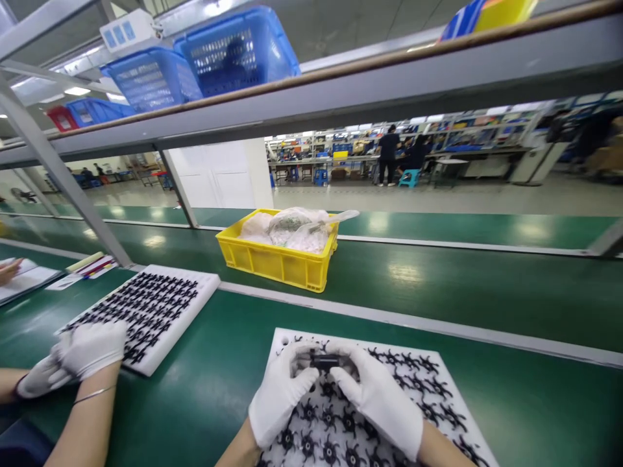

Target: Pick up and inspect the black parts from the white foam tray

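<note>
My left hand [282,388], in a white glove, has its fingers and thumb closed on one end of a small black cylindrical part [325,361]. At the other end of that part, my gloved right hand [379,399] grips it in the same way. Both hands hold it level just above a white tray [450,383]. Rows of black parts with curved, claw-like arms [329,452] and round centres sit in the tray. The fingertips hide part of the cylinder, and my hands cover some of the tray's middle.
To the left, a co-worker's gloved hands [90,353] rest by a second white tray [207,292] of black parts. A yellow bin [272,264] with plastic-bagged contents stands ahead on the green belt [428,272]. A shelf [341,84] with blue baskets [238,55] crosses overhead; a metal post [63,162] slants down left.
</note>
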